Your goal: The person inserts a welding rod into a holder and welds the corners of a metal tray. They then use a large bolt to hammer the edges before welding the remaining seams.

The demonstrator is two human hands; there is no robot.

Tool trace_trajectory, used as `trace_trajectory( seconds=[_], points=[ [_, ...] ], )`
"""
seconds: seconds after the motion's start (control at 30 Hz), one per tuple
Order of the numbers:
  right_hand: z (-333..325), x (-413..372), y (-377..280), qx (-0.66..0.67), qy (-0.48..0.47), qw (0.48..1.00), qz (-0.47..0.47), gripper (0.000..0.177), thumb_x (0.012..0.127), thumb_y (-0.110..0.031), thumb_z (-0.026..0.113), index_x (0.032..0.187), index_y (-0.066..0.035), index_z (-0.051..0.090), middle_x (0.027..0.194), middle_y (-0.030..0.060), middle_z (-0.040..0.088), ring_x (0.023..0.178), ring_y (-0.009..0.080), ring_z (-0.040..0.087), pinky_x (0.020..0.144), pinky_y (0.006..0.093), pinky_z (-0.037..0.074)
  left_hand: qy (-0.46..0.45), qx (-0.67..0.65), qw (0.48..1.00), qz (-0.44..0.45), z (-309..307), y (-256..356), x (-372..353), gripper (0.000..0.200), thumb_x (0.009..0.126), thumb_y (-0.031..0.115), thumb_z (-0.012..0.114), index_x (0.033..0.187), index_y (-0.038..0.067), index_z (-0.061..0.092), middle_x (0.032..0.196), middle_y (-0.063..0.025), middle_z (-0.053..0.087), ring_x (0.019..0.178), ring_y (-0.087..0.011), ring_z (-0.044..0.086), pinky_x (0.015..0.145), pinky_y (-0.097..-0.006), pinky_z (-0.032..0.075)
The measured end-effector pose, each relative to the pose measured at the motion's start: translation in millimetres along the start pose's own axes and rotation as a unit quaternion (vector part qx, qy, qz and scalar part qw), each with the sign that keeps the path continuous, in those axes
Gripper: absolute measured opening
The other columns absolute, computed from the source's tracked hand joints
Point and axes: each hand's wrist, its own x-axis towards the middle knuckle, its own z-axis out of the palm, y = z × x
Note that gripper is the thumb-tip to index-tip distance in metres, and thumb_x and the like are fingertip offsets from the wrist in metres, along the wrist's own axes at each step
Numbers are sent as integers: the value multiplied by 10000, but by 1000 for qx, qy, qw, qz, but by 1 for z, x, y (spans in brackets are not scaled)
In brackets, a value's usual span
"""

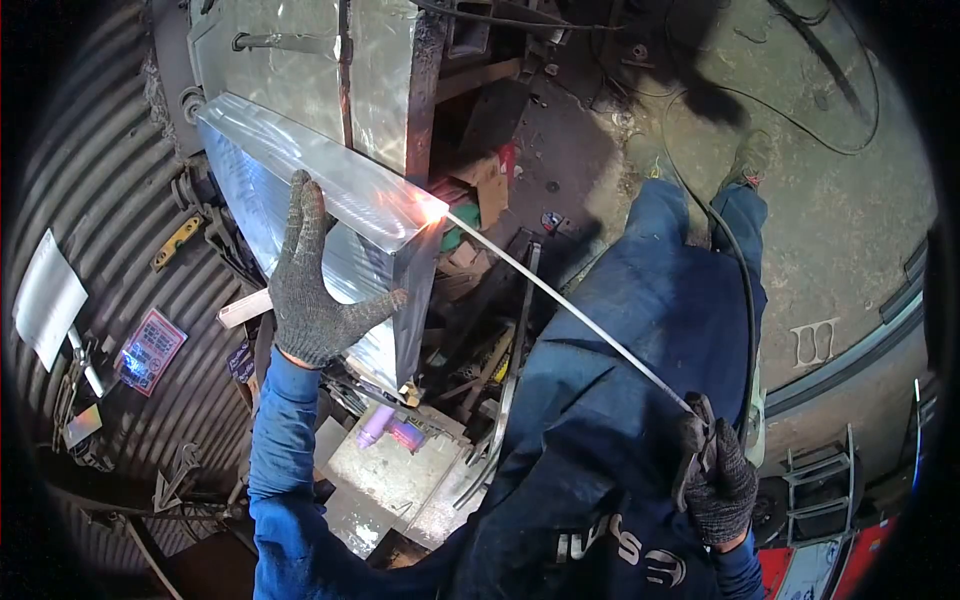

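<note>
My left hand (320,300), in a dark grey knit glove, lies on a shiny sheet-metal box (300,165) with fingers stretched and thumb out to the side. My right hand (718,475), gloved too, is closed around the dark grip of an electrode holder (690,465), mostly hidden by the fingers. From it a long pale welding rod (570,303) runs up and left to the box's near corner. An orange-white glow shows where its far end meets that corner. The box sits tilted against a metal-topped bench (385,85).
A cable (738,245) passes over my dark blue apron (620,350). Cardboard scraps (490,190) lie below the bench. At left, a yellow spirit level (177,243) is by a corrugated wall (110,160). A purple bottle (375,425) stands on a lower surface; a ladder (820,480) is at right.
</note>
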Motion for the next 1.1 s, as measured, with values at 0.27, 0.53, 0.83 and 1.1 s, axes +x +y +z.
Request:
trace_trajectory(
  seconds=[0.27,0.53,0.83,1.1],
  points=[
    [-1,-1,1,-4,-15,1000,0,622,828,-51,678,1423,12,507,1245,213,672,1134,305,672,979,379,504,-24,39,999,1,-4,-2,-1,1349,590,557,922,1567,-34,205,1618,-278,220,1459,-373,343,1123,-471,409],
    [1,-5,7,-48,-11,999,13,654,791,-107,746,1409,-49,543,1125,207,708,963,333,715,842,406,555,-30,64,997,-23,-8,9,2,1202,645,486,895,1552,-8,280,1568,-304,312,1380,-447,442,1072,-458,466],
    [9,-4,2,84,21,996,-5,624,921,6,621,1500,-170,467,1281,125,651,1021,212,660,799,337,548,-1,-10,1000,18,-2,2,3,1201,638,450,924,1559,34,275,1597,-291,257,1447,-442,345,1112,-497,433],
    [5,3,-10,-30,34,999,-10,510,866,-81,654,1361,-10,554,1135,230,698,974,386,712,822,398,555,-6,29,1000,8,-4,4,2,1206,631,469,923,1555,26,287,1582,-304,279,1438,-442,361,1104,-497,442]
  ],
)
